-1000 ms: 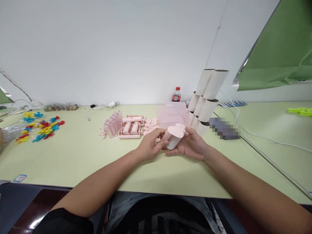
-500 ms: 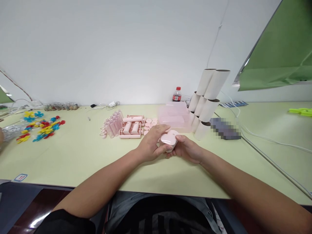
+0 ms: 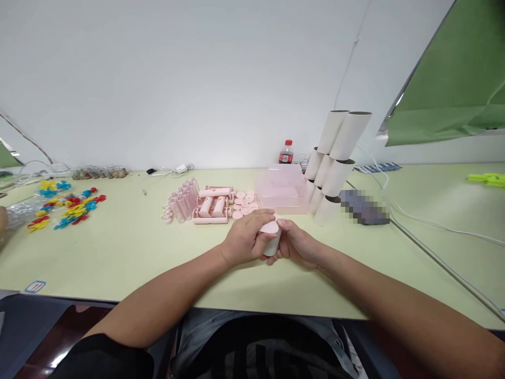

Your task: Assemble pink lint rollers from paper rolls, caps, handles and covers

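Observation:
Between my hands is a short white cardboard tube (image 3: 271, 247) with a flat pale pink cap (image 3: 270, 227) on its upper end. My left hand (image 3: 246, 239) wraps around the tube's left side, its fingers over the far edge of the cap and its thumb across the near side. My right hand (image 3: 298, 243) grips the right side, thumb at the cap's edge and fingers under the tube. Beyond my hands lie several round pink discs (image 3: 245, 199), and a translucent pink box (image 3: 282, 197) stands behind them.
White tubes (image 3: 335, 176) are stacked upright on the right, beside a blurred dark object (image 3: 365, 208) and white cables (image 3: 445, 229). Pink frames (image 3: 213, 220) and clear pink cylinders (image 3: 183, 202) lie left of the discs. Colourful plastic pieces (image 3: 79, 210) are farther left. A cola bottle (image 3: 286, 153) stands at the wall.
The tube has been tipped more upright, so more of its white side shows. My left fingers have moved over the cap, covering more of it.

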A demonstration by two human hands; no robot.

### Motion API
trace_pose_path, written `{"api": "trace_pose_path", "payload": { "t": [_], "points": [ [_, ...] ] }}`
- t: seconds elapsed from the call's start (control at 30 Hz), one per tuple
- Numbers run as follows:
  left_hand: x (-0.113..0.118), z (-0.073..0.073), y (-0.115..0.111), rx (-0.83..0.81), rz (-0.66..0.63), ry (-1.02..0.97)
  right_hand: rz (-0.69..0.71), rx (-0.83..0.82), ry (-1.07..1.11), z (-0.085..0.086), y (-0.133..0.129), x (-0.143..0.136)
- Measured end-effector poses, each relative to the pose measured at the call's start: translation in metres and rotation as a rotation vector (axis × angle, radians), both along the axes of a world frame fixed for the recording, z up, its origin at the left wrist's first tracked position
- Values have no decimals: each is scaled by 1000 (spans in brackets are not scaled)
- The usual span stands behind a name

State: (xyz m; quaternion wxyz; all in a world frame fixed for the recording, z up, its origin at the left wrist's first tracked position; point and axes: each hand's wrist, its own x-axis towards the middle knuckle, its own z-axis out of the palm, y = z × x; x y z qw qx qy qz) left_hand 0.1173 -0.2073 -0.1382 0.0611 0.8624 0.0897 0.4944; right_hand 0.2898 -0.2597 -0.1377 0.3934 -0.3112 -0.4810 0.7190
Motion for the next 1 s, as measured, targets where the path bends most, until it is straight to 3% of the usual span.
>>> {"api": "trace_pose_path", "payload": {
  "t": [0.27, 1.0],
  "points": [
    [3, -1, -4, -23, 64, -83, -18, -99, 11, 2, -3, -9],
    [2, 2, -6, -74, 63, -89, -7, -92, 36, 2, -5, -12]
  ]
}}
